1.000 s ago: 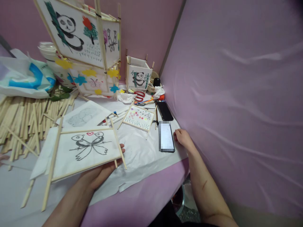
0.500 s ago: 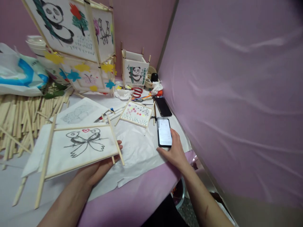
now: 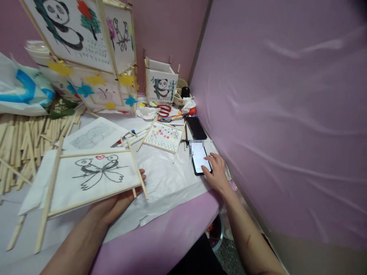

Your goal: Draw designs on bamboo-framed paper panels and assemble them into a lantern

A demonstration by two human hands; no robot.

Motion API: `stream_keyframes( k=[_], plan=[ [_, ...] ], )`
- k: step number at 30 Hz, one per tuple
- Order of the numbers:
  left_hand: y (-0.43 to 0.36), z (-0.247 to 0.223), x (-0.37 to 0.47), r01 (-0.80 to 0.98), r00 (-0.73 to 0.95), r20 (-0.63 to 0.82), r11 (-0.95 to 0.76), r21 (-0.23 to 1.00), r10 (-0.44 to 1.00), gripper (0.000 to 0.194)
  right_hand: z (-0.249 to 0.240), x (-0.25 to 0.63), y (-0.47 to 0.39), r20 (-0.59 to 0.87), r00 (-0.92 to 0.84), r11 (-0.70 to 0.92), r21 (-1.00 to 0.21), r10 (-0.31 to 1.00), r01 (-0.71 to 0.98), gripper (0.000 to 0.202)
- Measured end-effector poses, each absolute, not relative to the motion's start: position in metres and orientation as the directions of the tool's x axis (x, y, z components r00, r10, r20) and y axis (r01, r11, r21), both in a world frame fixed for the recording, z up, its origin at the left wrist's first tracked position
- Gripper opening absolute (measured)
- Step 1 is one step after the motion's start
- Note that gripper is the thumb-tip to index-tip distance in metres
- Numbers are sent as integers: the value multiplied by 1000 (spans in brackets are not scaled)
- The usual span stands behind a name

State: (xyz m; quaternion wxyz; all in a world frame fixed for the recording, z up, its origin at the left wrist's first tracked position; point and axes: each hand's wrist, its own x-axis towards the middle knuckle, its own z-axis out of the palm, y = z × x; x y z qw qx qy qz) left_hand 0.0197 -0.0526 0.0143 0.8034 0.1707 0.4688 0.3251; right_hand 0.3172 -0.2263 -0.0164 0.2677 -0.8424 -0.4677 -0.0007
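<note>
My left hand (image 3: 116, 206) holds a wooden-stick lantern frame (image 3: 97, 179) from underneath. White paper on its upper face bears a drawing of two birds and a small red heart. Most of the fingers are hidden behind the frame; the fingertips show past its right stick. A lit smartphone (image 3: 198, 154) lies on the white-covered table to the right. Above its lower right part, my right hand (image 3: 216, 173) is open, fingers apart, with the thumb and a finger at the screen.
Loose wooden sticks (image 3: 21, 152) are heaped at left. Behind stand a tall decorated lantern (image 3: 94, 91) and a small panda lantern (image 3: 162, 86). A flower-drawn panel (image 3: 163, 136), red scissors (image 3: 164, 110) and a dark phone (image 3: 196, 128) lie ahead. A purple curtain (image 3: 272, 114) borders the right.
My right hand has shifted from the smartphone's right edge to over its screen, and the phone is turned slightly. My left hand still holds the frame. The view has moved slightly.
</note>
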Motion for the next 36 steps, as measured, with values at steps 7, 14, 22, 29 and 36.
stream_keyframes(
  k=[7, 14, 22, 29, 36],
  plan=[
    [-52, 14, 20, -361, 348, -624, 715, 599, 699, 52, -27, 323, -229, 302, 573, -383, -503, 762, 775, 42],
    [-56, 21, 22, -353, 331, -629, 710, 609, 704, 55, -30, 317, -238, 513, 372, -174, -393, 774, 903, 30],
    [-54, 15, 20, -455, 328, -674, 736, 501, 661, 51, -28, 311, -235, 573, 415, -219, -381, 707, 898, 38],
    [-54, 15, 20, -427, 362, -661, 747, 509, 657, 50, -32, 305, -230, 579, 476, -251, -427, 662, 869, 36],
    [-54, 12, 17, -432, 386, -659, 758, 490, 646, 53, -38, 302, -225, 583, 514, -300, -428, 629, 853, 36]
  ],
)
